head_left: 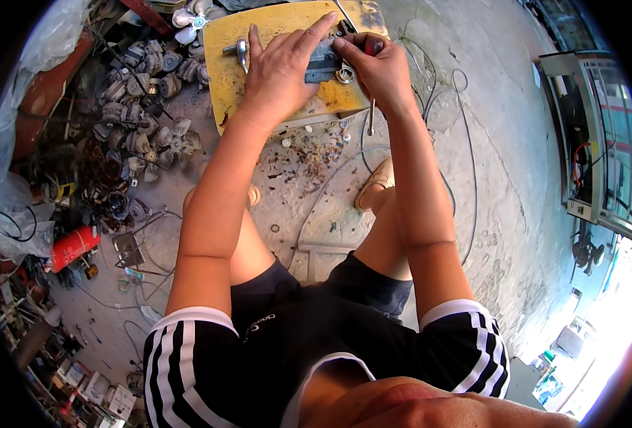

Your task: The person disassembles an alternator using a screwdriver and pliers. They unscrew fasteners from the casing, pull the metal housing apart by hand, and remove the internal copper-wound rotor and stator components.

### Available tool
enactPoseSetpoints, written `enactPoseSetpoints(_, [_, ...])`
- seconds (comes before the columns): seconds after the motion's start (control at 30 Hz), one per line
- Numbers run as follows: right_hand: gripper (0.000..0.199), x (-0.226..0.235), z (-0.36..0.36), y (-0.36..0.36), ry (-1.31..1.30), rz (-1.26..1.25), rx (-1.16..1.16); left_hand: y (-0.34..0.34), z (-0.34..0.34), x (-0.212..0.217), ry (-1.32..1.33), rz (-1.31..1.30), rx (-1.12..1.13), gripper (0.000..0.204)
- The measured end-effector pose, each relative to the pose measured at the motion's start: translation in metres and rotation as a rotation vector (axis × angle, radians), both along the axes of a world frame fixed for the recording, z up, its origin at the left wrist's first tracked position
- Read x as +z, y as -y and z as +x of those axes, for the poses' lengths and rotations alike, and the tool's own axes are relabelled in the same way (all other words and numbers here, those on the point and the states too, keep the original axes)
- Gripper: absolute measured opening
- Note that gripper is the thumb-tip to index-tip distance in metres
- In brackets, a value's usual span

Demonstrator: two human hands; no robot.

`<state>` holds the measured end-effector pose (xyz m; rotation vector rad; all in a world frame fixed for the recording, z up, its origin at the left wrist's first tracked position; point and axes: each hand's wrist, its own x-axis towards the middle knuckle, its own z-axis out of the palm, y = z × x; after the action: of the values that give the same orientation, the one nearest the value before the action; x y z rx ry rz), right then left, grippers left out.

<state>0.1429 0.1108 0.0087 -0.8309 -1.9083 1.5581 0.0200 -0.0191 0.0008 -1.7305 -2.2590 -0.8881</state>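
Left hand (279, 71) cradles a grey metal block (321, 61) over the yellow counter (223, 80), right hand (383, 69) grips a red-handled screwdriver (371, 120) too; juggling both could mean a drop, imo.

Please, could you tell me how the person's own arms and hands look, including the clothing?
The left hand and right hand are bare, as are the forearms. Short black sleeves have white stripes and white hems.

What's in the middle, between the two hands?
In the head view, a grey block lies between the left hand and right hand, with a small round metal piece at its lower right.
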Motion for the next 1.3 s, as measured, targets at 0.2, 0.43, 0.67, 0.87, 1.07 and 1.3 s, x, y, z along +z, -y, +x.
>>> enactPoseSetpoints(0.2, [0.028,0.002,-0.007,-0.012,-0.105,0.007,-0.238,0.003,-0.004,0.002,-0.01,-0.027,-0.031,0.109])
enactPoseSetpoints(0.43, [0.037,-0.014,0.004,-0.037,0.314,0.251,-0.208,0.004,-0.01,0.016,0.14,-0.077,0.07,0.107])
enactPoseSetpoints(0.67, [0.044,0.02,0.016,-0.025,0.171,-0.127,-0.215,-0.005,-0.034,0.025,0.489,-0.137,0.112,0.117])
enactPoseSetpoints(0.87, [0.064,0.029,0.046,-0.046,-0.413,-0.674,-0.062,0.011,-0.049,0.011,0.469,-0.066,0.078,0.108])
enactPoseSetpoints(1.07, [0.063,0.016,0.083,-0.078,-0.599,-0.988,0.527,0.022,-0.047,-0.009,0.196,-0.164,0.151,0.093])
enactPoseSetpoints(1.3, [0.047,0.01,0.079,-0.071,-0.812,-1.129,0.217,0.014,-0.044,-0.012,0.199,-0.106,0.208,0.081])
